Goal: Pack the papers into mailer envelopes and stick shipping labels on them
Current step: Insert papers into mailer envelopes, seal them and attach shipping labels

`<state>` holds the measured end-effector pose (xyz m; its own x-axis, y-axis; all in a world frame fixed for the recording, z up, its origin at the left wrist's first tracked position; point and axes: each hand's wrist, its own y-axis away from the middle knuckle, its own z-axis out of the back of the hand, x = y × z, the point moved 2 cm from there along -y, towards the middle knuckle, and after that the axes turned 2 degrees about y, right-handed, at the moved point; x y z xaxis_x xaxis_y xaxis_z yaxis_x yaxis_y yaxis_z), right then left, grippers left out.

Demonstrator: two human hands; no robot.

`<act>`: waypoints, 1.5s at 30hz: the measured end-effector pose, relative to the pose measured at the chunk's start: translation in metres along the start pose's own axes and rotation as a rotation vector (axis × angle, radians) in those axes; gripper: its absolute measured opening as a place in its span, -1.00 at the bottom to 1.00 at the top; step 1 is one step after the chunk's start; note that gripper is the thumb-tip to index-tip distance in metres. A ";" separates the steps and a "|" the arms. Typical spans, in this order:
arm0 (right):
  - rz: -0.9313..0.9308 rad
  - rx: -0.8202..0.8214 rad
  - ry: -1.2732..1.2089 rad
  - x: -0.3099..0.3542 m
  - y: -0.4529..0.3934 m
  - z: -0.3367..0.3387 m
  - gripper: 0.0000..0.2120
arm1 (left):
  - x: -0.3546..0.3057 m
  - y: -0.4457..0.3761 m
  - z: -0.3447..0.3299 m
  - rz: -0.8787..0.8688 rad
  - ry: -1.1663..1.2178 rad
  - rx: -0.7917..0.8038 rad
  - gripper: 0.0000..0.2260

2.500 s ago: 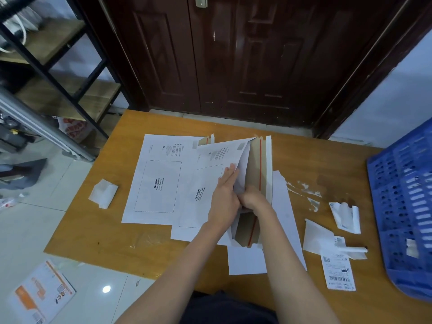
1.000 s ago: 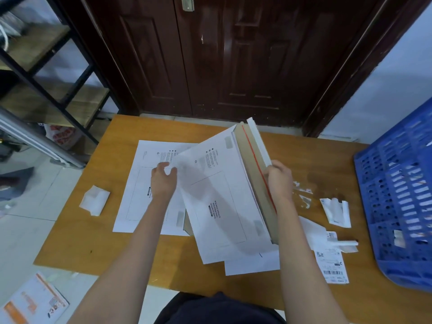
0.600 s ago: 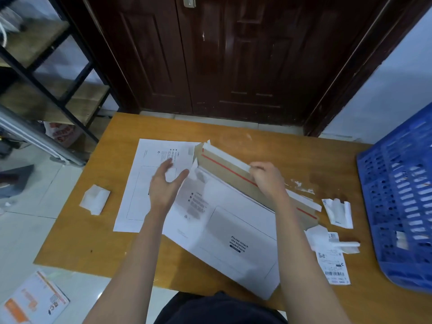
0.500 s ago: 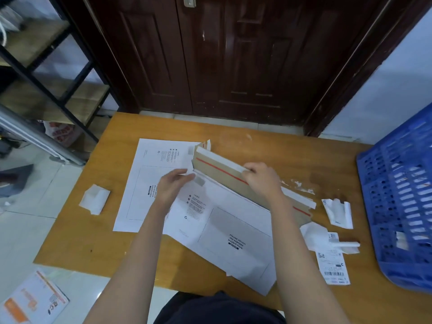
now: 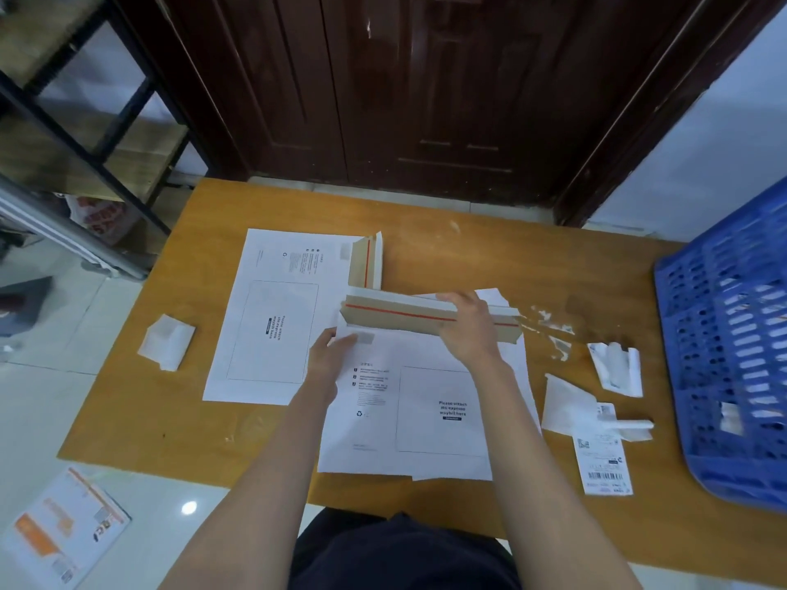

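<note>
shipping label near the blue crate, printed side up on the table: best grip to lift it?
Pinch the shipping label at its near barcode end, coming in from the table's near edge. That end lies free on the table, while the far end is tucked among paper scraps. It lies flat, so a corner probably needs lifting first.

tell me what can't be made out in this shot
All in the head view:
- Papers inside the near mailer envelope: hidden by its front.
- Shipping label text: too small.
- Blue crate: cut off by the right edge.
- Right hand fingertips: hidden behind the flap.
</note>
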<state>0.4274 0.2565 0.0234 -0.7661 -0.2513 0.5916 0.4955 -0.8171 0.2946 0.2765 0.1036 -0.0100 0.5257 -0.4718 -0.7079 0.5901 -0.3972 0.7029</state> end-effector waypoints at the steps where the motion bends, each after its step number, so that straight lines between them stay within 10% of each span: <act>1: -0.006 0.013 0.033 0.000 -0.002 -0.003 -0.48 | 0.002 -0.001 -0.001 0.017 0.006 0.015 -0.90; 9: 0.045 0.236 0.278 0.025 -0.029 -0.026 -0.35 | 0.004 -0.001 -0.008 0.025 -0.041 0.022 -0.72; 15: 0.088 0.137 0.344 0.033 -0.042 -0.040 -0.79 | 0.008 -0.011 -0.011 0.057 -0.057 0.015 -0.62; 29: 0.224 0.094 0.453 0.022 -0.016 -0.070 -0.72 | 0.010 -0.027 -0.015 0.213 0.096 -0.064 -0.75; 45: 0.151 0.018 0.160 0.006 0.009 -0.081 -0.65 | 0.014 -0.025 -0.025 -0.028 -0.241 -0.215 -0.83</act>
<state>0.3946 0.2057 -0.0313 -0.7372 -0.4506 0.5035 0.6156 -0.7551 0.2255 0.2846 0.1268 -0.0388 0.3623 -0.6463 -0.6716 0.7317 -0.2490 0.6345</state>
